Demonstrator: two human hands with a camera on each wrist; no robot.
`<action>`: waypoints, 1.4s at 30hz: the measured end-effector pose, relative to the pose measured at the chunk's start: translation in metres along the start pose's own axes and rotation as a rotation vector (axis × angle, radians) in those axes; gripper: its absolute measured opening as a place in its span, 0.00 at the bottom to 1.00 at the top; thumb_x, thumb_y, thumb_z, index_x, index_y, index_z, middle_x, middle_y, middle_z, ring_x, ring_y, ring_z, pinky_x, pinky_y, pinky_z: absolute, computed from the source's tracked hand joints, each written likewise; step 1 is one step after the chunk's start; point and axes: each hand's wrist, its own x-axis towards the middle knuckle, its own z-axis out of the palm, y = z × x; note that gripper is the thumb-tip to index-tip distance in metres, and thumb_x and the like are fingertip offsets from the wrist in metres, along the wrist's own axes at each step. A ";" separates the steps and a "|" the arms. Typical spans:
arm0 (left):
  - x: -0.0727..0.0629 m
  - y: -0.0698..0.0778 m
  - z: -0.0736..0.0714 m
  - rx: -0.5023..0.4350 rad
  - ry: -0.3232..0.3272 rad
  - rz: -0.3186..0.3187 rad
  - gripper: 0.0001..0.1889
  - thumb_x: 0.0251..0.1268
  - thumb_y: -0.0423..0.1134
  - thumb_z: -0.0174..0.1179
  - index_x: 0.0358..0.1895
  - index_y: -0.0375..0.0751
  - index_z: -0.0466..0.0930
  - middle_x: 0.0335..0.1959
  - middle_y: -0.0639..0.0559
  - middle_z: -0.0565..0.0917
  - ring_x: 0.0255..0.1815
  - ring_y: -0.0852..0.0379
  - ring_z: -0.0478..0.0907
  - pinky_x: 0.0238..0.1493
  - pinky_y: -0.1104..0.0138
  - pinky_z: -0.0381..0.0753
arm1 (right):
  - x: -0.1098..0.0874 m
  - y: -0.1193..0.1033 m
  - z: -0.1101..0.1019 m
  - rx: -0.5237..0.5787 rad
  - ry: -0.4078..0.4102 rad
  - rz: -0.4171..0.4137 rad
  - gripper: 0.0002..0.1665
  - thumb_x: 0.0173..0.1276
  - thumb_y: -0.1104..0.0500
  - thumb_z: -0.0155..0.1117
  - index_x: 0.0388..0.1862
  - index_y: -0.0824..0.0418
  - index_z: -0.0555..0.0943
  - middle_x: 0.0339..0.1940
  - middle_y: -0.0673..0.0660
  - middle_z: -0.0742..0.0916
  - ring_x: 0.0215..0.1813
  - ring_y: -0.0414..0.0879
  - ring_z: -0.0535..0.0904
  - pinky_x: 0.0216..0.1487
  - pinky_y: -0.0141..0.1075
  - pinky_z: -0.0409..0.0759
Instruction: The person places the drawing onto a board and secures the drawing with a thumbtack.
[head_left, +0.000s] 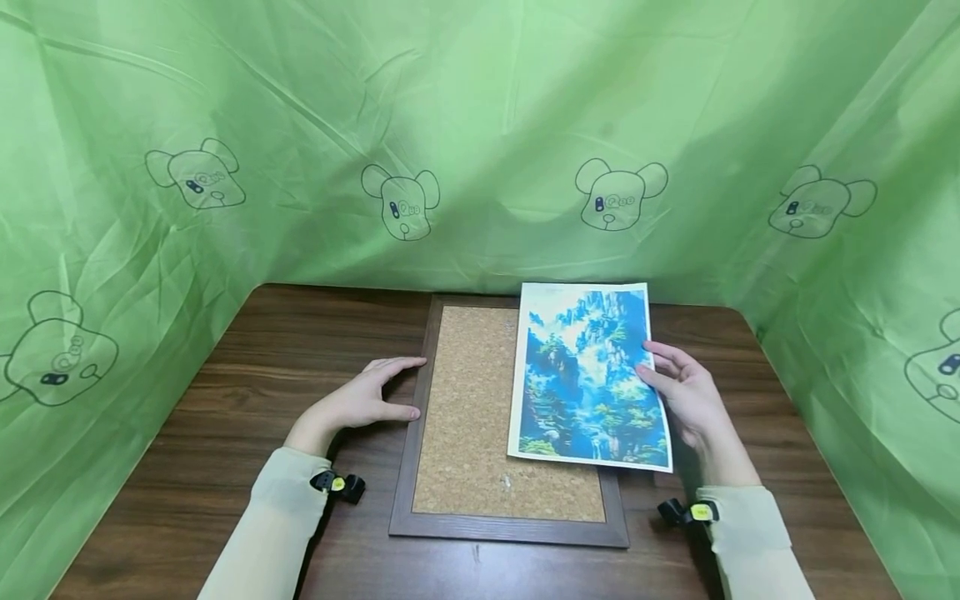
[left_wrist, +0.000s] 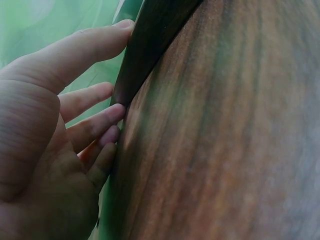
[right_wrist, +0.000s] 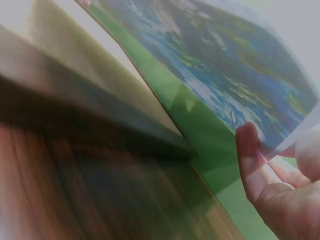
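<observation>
From my end of the cameras, I am watching the right hand holding a blue and green landscape picture by its right edge. The thumb is lying on the printed face, and the hand is pinching the paper between thumb and fingers; I am not able to tell just how every finger is lying, since the sheet is hiding some of them. The picture is hanging over the right part of a corkboard, and in the right wrist view I am seeing a gap between paper and board. Its right side is reaching out past the board's brown frame, while the left strip of cork is showing bare.

At the other side, I am seeing the left hand touching the frame's left edge, with thumb and fingers spread apart and the tips resting against the wood. It is gripping nothing.

The corkboard is lying flat on a dark wooden table, and a small pale mark is showing on the cork near the bottom. Green cloth printed with bear faces is hanging around the table. Pale sleeves are covering both forearms.
</observation>
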 end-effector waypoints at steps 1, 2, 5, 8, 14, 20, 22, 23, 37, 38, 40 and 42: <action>0.000 0.000 0.000 0.002 0.001 0.001 0.48 0.64 0.56 0.80 0.85 0.52 0.68 0.83 0.44 0.69 0.84 0.34 0.58 0.79 0.34 0.60 | 0.001 -0.002 0.005 0.011 -0.007 0.002 0.38 0.81 0.51 0.71 0.84 0.59 0.71 0.62 0.48 0.83 0.48 0.38 0.88 0.47 0.33 0.89; 0.000 0.000 0.000 0.003 0.002 0.001 0.48 0.64 0.56 0.80 0.85 0.52 0.68 0.83 0.44 0.69 0.84 0.34 0.58 0.79 0.34 0.60 | 0.002 -0.004 0.009 0.024 -0.014 0.005 0.38 0.81 0.51 0.71 0.83 0.59 0.71 0.62 0.48 0.83 0.48 0.39 0.88 0.46 0.34 0.89; 0.000 0.001 -0.001 0.003 0.001 -0.002 0.48 0.63 0.56 0.80 0.85 0.52 0.68 0.83 0.44 0.69 0.84 0.34 0.58 0.79 0.34 0.60 | 0.004 -0.010 0.021 0.061 -0.027 0.014 0.37 0.81 0.52 0.71 0.83 0.59 0.71 0.63 0.50 0.83 0.46 0.41 0.90 0.45 0.36 0.90; 0.001 0.002 -0.001 0.002 -0.001 -0.001 0.49 0.63 0.56 0.81 0.85 0.51 0.68 0.83 0.43 0.69 0.84 0.34 0.57 0.79 0.34 0.60 | 0.004 -0.015 0.033 0.076 -0.034 0.023 0.38 0.82 0.53 0.71 0.84 0.59 0.70 0.66 0.54 0.82 0.46 0.41 0.90 0.46 0.37 0.90; 0.002 0.002 -0.002 0.013 0.000 0.003 0.48 0.64 0.56 0.80 0.85 0.51 0.68 0.83 0.43 0.69 0.84 0.34 0.58 0.79 0.34 0.61 | 0.006 -0.018 0.054 0.101 -0.053 0.035 0.38 0.82 0.56 0.69 0.85 0.59 0.68 0.71 0.61 0.79 0.47 0.42 0.90 0.48 0.39 0.91; 0.002 0.002 -0.002 0.006 -0.004 -0.002 0.48 0.64 0.57 0.80 0.85 0.52 0.68 0.84 0.43 0.68 0.85 0.33 0.57 0.78 0.32 0.60 | 0.009 -0.011 0.071 0.092 -0.074 0.028 0.36 0.83 0.59 0.69 0.83 0.60 0.69 0.69 0.63 0.80 0.50 0.43 0.89 0.49 0.38 0.90; 0.002 0.002 -0.001 0.001 -0.007 -0.005 0.48 0.64 0.57 0.80 0.85 0.52 0.68 0.84 0.43 0.68 0.85 0.34 0.57 0.78 0.32 0.61 | 0.009 -0.008 0.075 0.072 -0.079 0.023 0.35 0.82 0.59 0.69 0.83 0.60 0.70 0.68 0.64 0.81 0.51 0.43 0.88 0.50 0.37 0.89; 0.002 0.002 -0.001 -0.001 -0.008 -0.007 0.48 0.64 0.57 0.80 0.85 0.53 0.68 0.84 0.43 0.68 0.85 0.34 0.57 0.78 0.32 0.61 | 0.010 -0.007 0.076 0.066 -0.081 0.019 0.35 0.82 0.59 0.69 0.83 0.61 0.70 0.68 0.64 0.81 0.52 0.43 0.88 0.50 0.36 0.89; 0.001 0.000 0.001 -0.009 -0.008 -0.020 0.48 0.64 0.58 0.80 0.85 0.55 0.68 0.84 0.44 0.68 0.85 0.34 0.55 0.78 0.31 0.60 | 0.008 -0.001 0.086 -0.063 -0.131 -0.008 0.35 0.81 0.59 0.71 0.83 0.58 0.71 0.66 0.66 0.83 0.57 0.48 0.89 0.52 0.36 0.87; 0.001 0.000 0.001 -0.008 -0.009 -0.021 0.48 0.64 0.58 0.80 0.85 0.54 0.68 0.84 0.44 0.68 0.85 0.34 0.55 0.78 0.32 0.60 | 0.008 -0.001 0.086 -0.081 -0.135 -0.010 0.36 0.81 0.58 0.71 0.83 0.57 0.71 0.66 0.66 0.84 0.58 0.50 0.89 0.53 0.37 0.87; 0.001 0.001 0.001 -0.007 -0.009 -0.022 0.48 0.64 0.58 0.80 0.85 0.54 0.68 0.84 0.44 0.68 0.85 0.34 0.55 0.78 0.32 0.60 | 0.008 -0.002 0.086 -0.124 -0.141 -0.015 0.37 0.81 0.57 0.71 0.84 0.56 0.70 0.66 0.66 0.84 0.60 0.53 0.88 0.55 0.40 0.87; 0.001 0.001 0.001 -0.007 -0.008 -0.022 0.49 0.64 0.58 0.80 0.85 0.53 0.68 0.84 0.43 0.67 0.85 0.34 0.55 0.78 0.31 0.60 | 0.008 -0.003 0.084 -0.167 -0.142 -0.026 0.39 0.81 0.55 0.72 0.86 0.55 0.68 0.68 0.67 0.84 0.60 0.56 0.87 0.56 0.43 0.88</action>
